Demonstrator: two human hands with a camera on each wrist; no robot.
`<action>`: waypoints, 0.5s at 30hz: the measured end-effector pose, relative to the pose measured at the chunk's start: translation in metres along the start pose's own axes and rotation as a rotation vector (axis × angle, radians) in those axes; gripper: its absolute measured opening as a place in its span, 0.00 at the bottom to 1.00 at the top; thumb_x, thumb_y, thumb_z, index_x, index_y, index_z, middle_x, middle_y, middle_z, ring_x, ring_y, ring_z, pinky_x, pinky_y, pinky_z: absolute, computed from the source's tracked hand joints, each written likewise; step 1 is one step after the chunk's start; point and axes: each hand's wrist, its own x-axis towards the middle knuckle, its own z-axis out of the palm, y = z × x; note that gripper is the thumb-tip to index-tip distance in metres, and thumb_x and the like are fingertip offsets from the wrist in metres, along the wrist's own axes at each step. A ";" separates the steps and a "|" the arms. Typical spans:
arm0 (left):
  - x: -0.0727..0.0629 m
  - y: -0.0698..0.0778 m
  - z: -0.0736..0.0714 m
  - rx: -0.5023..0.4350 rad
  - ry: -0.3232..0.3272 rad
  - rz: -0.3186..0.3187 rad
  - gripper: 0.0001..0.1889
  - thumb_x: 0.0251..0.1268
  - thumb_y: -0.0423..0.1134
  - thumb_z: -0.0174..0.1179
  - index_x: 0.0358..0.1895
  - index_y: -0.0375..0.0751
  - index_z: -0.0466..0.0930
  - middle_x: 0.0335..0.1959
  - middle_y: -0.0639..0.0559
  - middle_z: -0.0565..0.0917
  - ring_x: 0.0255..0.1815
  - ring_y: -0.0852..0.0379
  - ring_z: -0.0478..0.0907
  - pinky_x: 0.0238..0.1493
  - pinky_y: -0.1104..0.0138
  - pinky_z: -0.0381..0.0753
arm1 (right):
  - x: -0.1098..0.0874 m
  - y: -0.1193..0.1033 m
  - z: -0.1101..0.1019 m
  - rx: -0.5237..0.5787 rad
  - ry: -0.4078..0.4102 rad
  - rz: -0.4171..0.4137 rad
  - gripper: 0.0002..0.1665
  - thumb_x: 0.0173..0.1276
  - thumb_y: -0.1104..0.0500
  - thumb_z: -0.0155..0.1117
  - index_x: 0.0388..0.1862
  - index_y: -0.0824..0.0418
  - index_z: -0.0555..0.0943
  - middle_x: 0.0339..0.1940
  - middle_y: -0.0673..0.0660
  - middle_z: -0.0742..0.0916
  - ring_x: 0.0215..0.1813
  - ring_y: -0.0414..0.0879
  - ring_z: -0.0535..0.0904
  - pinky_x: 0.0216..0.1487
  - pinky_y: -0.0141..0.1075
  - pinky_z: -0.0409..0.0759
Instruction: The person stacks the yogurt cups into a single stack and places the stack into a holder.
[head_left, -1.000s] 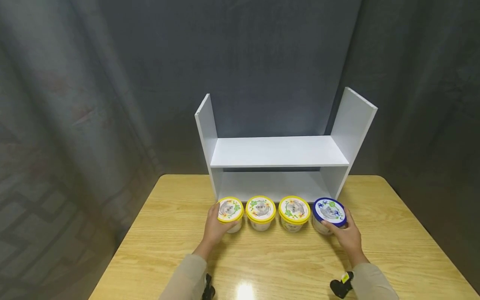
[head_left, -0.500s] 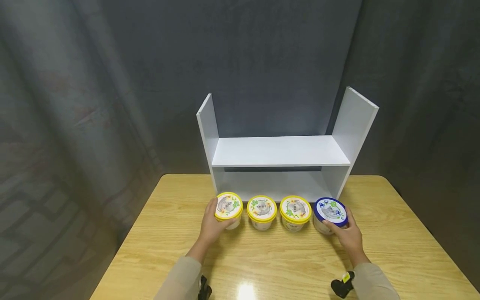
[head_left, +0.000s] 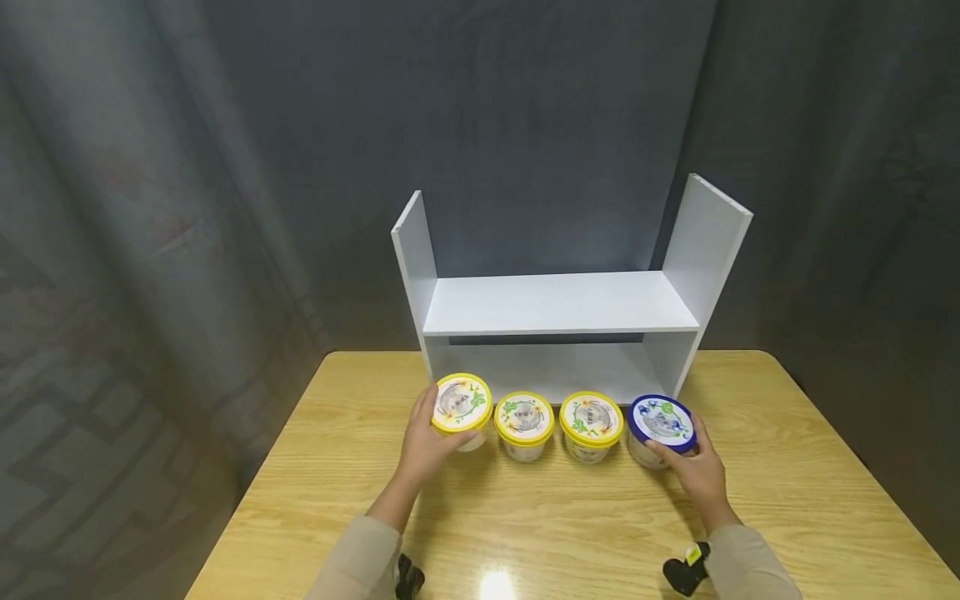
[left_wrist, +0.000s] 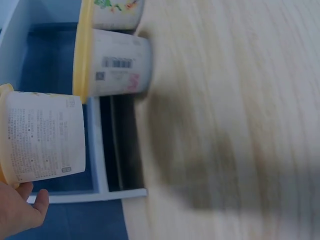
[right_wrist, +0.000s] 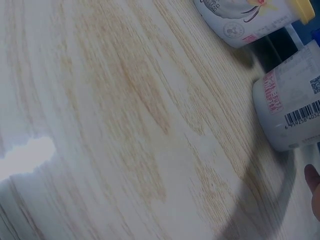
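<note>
My left hand (head_left: pixel 422 446) grips a yellow-lidded tub (head_left: pixel 462 402) by thumb and fingers at the left end of a row of tubs. That tub is raised off the table and tilted a little; its printed side shows in the left wrist view. Two more yellow-lidded tubs, one left of middle (head_left: pixel 524 418) and one right of middle (head_left: pixel 592 419), stand upright on the table. At the right end, my right hand (head_left: pixel 699 477) holds a blue-lidded tub (head_left: pixel 662 423), which rests on the table. Only a fingertip (right_wrist: pixel 312 177) shows beside it in the right wrist view.
Directly behind the tubs stands a white two-level shelf (head_left: pixel 558 302) with tall side panels (head_left: pixel 708 242). It sits on a wooden table (head_left: pixel 555 533) with rounded back corners. Dark curtains (head_left: pixel 525 125) hang behind and at both sides.
The left hand has lifted the left yellow-lidded tub up off the table and slightly forward. The right hand and the blue-lidded tub stay where they were, as do the middle tubs.
</note>
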 end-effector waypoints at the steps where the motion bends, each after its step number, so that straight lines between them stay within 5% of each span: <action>1: 0.000 0.003 0.000 -0.004 -0.002 0.006 0.51 0.31 0.47 0.72 0.64 0.38 0.53 0.63 0.41 0.55 0.62 0.42 0.53 0.59 0.50 0.54 | 0.000 -0.001 0.000 0.003 0.000 0.003 0.63 0.44 0.43 0.68 0.68 0.52 0.38 0.67 0.65 0.48 0.65 0.62 0.42 0.60 0.55 0.46; 15: 0.003 0.031 0.011 -0.047 -0.073 0.050 0.51 0.32 0.48 0.71 0.64 0.39 0.53 0.63 0.45 0.56 0.62 0.45 0.52 0.58 0.51 0.55 | 0.000 0.001 0.001 -0.011 0.012 0.025 0.61 0.45 0.45 0.68 0.68 0.49 0.38 0.67 0.66 0.49 0.64 0.63 0.45 0.60 0.54 0.49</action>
